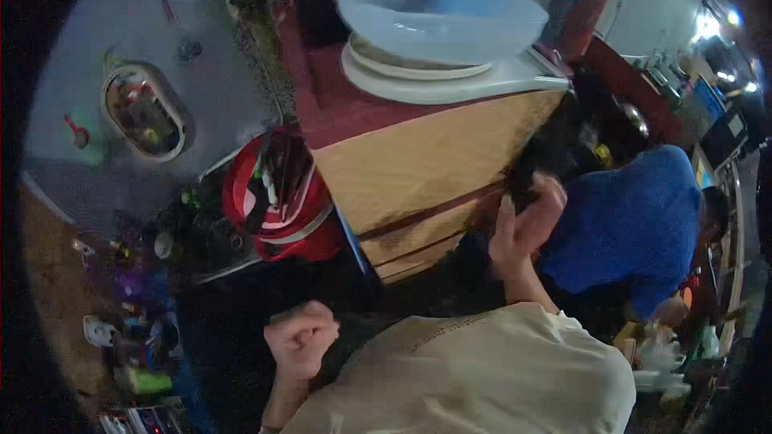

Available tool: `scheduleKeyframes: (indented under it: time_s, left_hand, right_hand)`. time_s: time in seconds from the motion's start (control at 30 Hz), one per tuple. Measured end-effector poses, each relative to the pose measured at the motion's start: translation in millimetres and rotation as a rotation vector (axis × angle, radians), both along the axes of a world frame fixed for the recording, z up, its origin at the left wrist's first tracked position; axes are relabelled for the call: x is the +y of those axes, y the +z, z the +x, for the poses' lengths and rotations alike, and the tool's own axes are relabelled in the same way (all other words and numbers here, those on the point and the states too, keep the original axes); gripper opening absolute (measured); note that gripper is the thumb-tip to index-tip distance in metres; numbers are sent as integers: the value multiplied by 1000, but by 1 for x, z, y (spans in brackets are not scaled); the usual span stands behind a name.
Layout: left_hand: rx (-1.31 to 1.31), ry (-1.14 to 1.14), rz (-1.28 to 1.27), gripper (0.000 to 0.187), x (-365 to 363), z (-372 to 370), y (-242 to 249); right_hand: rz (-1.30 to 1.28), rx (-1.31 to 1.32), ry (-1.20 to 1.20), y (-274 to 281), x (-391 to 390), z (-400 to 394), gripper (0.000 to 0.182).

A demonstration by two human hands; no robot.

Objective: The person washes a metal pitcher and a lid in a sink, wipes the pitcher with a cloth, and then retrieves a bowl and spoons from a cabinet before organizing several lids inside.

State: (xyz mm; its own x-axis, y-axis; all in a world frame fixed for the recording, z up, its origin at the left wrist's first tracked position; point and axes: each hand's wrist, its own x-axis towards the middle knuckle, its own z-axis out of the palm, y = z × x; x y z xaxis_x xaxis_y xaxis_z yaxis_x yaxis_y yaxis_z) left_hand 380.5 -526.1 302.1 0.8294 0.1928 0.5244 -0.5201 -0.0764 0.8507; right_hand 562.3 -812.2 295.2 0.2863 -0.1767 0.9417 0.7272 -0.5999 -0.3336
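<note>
My left hand is raised in front of my body at the lower left. Its fingers are curled into a fist, and I see nothing in them. My right hand is up at the right, thumb and fingers apart, holding nothing. It is nearest to the wood-coloured cabinet and a person in blue. On the dark red top of this cabinet sits a large translucent bowl, over stacked pale plates and a white tray-like piece.
A red bucket with long thin items stands left of the cabinet. An oval framed mirror hangs on the grey wall. A person in a blue shirt is close on my right. Mixed items crowd the lower left and far right.
</note>
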Motion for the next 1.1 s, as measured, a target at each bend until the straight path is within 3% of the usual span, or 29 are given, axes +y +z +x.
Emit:
scheduleKeyframes:
  time_s: [0.03,0.1,0.2,0.23,0.33,0.43,0.5,0.73,0.83,0.9,0.93,1.03,1.1]
  left_hand:
    - [124,29,204,8,-3,17,-5]
    - [-45,42,377,6,-35,43,8]
    - [-215,48,612,13,-77,71,13]
    - [-219,58,608,13,-94,79,16]
    - [-372,141,848,15,-132,110,13]
    - [-430,287,937,20,-171,136,21]
    - [-454,355,964,20,-197,149,23]
    - [-460,616,973,27,-254,169,10]
    - [-454,643,981,36,-262,168,0]
    - [-507,697,862,50,-270,160,1]
    - [-551,733,950,67,-270,152,1]
    - [-620,812,1017,82,-278,124,4]
    - [-572,821,1049,81,-276,107,-7]
  right_hand:
    - [3,-13,-17,-1,-11,16,44]
    - [323,407,402,5,-28,29,46]
    - [102,421,272,-12,-47,47,57]
    - [-23,408,93,0,-53,39,62]
    - [83,445,177,-16,-66,66,68]
    - [25,495,262,-13,-79,69,61]
    - [132,410,334,-26,-88,85,51]
    - [237,517,590,-22,-116,86,21]
    - [223,466,695,-37,-124,85,19]
    - [173,475,774,-45,-137,77,19]
    - [122,481,841,-47,-144,73,19]
    - [-35,336,1172,-38,-156,51,22]
    - [-104,194,1338,-29,-151,40,29]
